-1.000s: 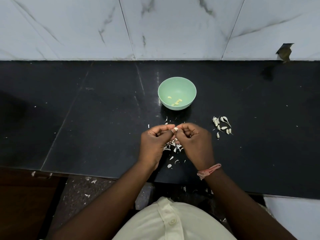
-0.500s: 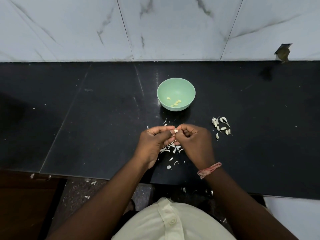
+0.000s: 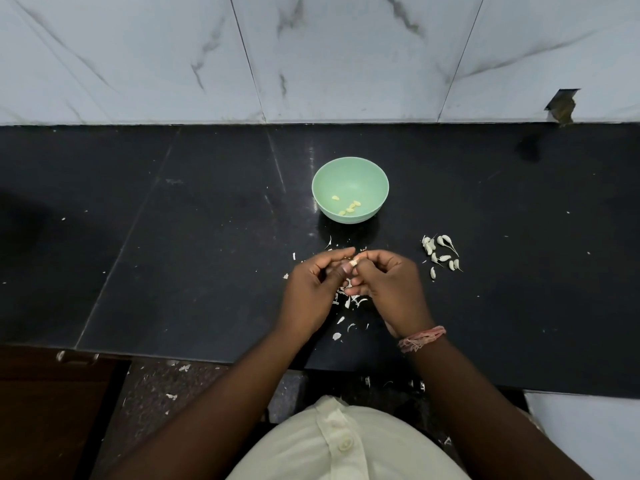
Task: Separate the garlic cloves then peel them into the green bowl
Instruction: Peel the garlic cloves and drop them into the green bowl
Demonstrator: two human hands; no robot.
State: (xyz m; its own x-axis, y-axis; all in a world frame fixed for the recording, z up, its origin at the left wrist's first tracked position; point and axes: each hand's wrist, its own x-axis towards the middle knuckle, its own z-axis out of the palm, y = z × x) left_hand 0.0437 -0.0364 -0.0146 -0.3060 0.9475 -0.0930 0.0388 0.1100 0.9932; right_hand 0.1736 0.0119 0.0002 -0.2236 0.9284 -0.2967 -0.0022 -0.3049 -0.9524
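Note:
A green bowl (image 3: 367, 174) stands on the black counter (image 3: 173, 254) with several peeled garlic cloves (image 3: 350, 206) inside. Just in front of it my left hand (image 3: 311, 292) and my right hand (image 3: 389, 289) meet, fingers curled, both pinching one small garlic clove (image 3: 354, 262) between the fingertips. To the right of my hands lies a cluster of several unpeeled cloves (image 3: 440, 252). White skin scraps (image 3: 348, 301) are scattered on the counter under and behind my hands.
A marble tiled wall (image 3: 311, 57) runs along the back of the counter. The counter's front edge is close to my body, with more skin scraps on the floor (image 3: 173, 396) below. A brown cabinet (image 3: 45, 410) sits at lower left.
Both hands have stayed together over the scraps, with only small finger shifts around the clove. The bowl and the unpeeled cloves have not moved.

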